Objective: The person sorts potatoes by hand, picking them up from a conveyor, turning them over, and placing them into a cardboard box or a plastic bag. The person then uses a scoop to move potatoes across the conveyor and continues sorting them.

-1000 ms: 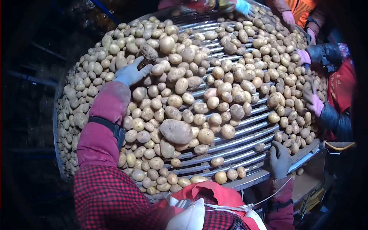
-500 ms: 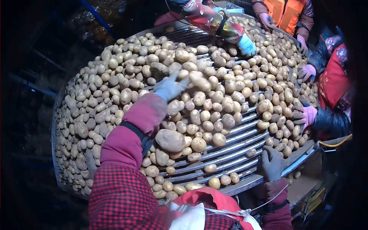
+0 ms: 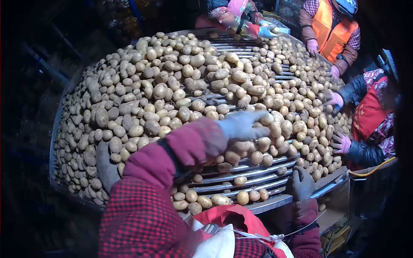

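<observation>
My left hand (image 3: 243,125), in a pale blue-grey glove, reaches across the slatted metal sorting table (image 3: 254,167). Its fingers are spread against a bunch of loose potatoes (image 3: 257,158), and motion blurs the nearest ones. At the table's near right edge rests my right hand (image 3: 302,185) in a dark grey glove. Its fingers point up and are loosely bent, with no potato seen in them. A few potatoes (image 3: 242,198) lie on the bare slats between my two hands.
Potatoes (image 3: 116,107) are heaped across the table's left side. Co-workers in an orange vest (image 3: 333,34) and a red apron (image 3: 368,114) have gloved hands at the right side. Another person's sleeve (image 3: 241,28) is at the far edge. A yellow hose (image 3: 372,169) runs by the right corner.
My left hand has swept right and nearer, shifting potatoes over the slats. My right hand stays at the edge. The far co-worker's hand has drawn back toward the far edge.
</observation>
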{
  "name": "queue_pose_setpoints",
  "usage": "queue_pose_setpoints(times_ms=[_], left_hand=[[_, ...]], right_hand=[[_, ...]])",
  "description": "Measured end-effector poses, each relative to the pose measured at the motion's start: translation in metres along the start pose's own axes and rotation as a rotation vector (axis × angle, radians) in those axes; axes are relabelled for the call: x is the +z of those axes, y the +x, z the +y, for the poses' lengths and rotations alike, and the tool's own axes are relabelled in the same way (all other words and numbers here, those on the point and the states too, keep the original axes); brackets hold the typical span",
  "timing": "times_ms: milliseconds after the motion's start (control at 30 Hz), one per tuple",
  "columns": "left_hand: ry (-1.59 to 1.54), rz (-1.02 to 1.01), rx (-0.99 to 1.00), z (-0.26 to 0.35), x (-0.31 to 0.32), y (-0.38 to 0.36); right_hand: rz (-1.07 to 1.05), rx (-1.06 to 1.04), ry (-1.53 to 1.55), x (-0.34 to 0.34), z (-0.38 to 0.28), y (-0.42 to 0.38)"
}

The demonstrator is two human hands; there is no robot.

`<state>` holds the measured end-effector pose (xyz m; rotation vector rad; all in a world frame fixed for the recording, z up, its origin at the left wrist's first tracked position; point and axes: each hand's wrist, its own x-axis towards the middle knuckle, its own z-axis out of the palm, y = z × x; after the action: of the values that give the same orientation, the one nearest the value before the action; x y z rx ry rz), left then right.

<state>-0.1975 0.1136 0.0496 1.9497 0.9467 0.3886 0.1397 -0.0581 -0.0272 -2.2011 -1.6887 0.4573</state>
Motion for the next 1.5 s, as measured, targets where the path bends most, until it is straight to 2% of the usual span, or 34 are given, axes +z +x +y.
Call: queue_pose_setpoints(times_ms=[33,67,100,133,167,233,267,300,333,400,467,533,567,667,700,733,767,833,867,967,1000,1067,1133,1200,1233,1333,1400,1433,1500], left_hand=[[0.209,0.273,0.057,-0.020,-0.007,-0.008],[0.515,0.459,0.049,-0.031,-0.034,-0.018],[0.370,0.596,-0.003,-0.035,-0.066,-0.033],[0.408,0.715,-0.032,-0.059,-0.104,-0.043],[0.452,0.753,-0.308,-0.044,-0.135,-0.068],[0.594,0.800,-0.621,-0.097,-0.193,-0.095],[0.639,0.772,-0.725,-0.112,-0.205,-0.110],[0.621,0.538,-0.783,-0.177,-0.238,-0.122],[0.616,0.519,-0.786,-0.177,-0.233,-0.116],[0.800,0.524,-0.872,-0.154,-0.219,-0.106],[0.930,0.326,-0.987,-0.137,-0.223,-0.085],[0.988,0.287,-1.045,-0.146,-0.233,-0.068],[0.954,0.353,-1.010,-0.149,-0.232,-0.067],[0.989,0.228,-1.026,-0.147,-0.223,-0.066],[0.910,0.293,-1.012,-0.146,-0.211,-0.067],[0.913,0.269,-1.013,-0.134,-0.191,-0.076],[0.392,0.458,-0.878,-0.116,-0.166,-0.088],[-0.393,0.406,-0.790,-0.187,-0.170,-0.101],[0.007,0.320,-0.590,-0.183,-0.153,-0.096],[0.061,0.374,-0.687,-0.161,-0.128,-0.089],[0.018,0.370,-0.522,-0.156,-0.114,-0.089],[-0.109,0.367,-0.458,-0.147,-0.098,-0.080],[-0.056,0.243,-0.532,-0.118,-0.086,-0.073],[-0.205,0.370,-0.376,-0.140,-0.054,-0.050],[-0.092,0.372,-0.292,-0.121,-0.040,-0.038],[-0.040,0.229,-0.354,-0.040,0.001,-0.019],[0.405,0.222,-0.300,-0.007,0.045,-0.015],[0.517,0.095,-0.307,0.018,0.053,-0.021],[0.214,0.050,-0.258,0.017,0.063,-0.030]], right_hand=[[0.002,0.002,0.002,0.000,-0.001,-0.001],[-0.006,0.003,0.004,0.000,-0.001,-0.001],[-0.005,-0.005,-0.005,0.000,-0.001,0.000],[-0.003,-0.011,-0.016,0.000,0.001,0.000],[0.002,-0.017,-0.027,0.003,0.005,0.001],[-0.012,0.000,-0.026,0.004,0.005,0.002],[-0.023,0.009,-0.023,0.004,0.005,0.003],[-0.031,0.021,-0.029,0.004,0.006,0.004],[-0.018,0.011,0.002,0.005,0.006,0.004],[0.000,-0.022,0.081,0.008,0.006,0.002],[-0.003,-0.025,0.087,0.011,0.012,0.003],[-0.009,-0.033,0.078,0.012,0.015,0.003],[-0.001,-0.054,0.079,0.012,0.016,0.004],[0.018,-0.032,0.153,0.016,0.020,0.003],[0.041,-0.064,0.174,0.021,0.027,0.003],[0.019,-0.024,0.144,0.017,0.022,0.003],[0.012,-0.022,0.127,0.014,0.017,0.000],[0.021,-0.030,0.105,0.012,0.013,0.004],[0.003,0.012,0.044,0.006,0.002,0.003],[0.023,-0.030,0.076,0.009,0.010,0.007],[0.019,-0.015,0.067,0.008,0.010,0.006],[0.008,-0.008,0.068,0.009,0.008,0.004],[-0.002,0.009,0.091,0.007,0.006,0.004],[-0.006,-0.006,0.072,0.002,-0.001,0.003],[-0.005,0.005,0.043,0.003,0.002,0.003],[0.007,-0.029,0.012,0.010,0.015,0.004],[-0.011,0.001,0.035,0.011,0.015,0.004],[-0.006,-0.015,0.030,0.009,0.016,0.005],[-0.044,-0.036,0.070,0.008,0.020,0.006]])
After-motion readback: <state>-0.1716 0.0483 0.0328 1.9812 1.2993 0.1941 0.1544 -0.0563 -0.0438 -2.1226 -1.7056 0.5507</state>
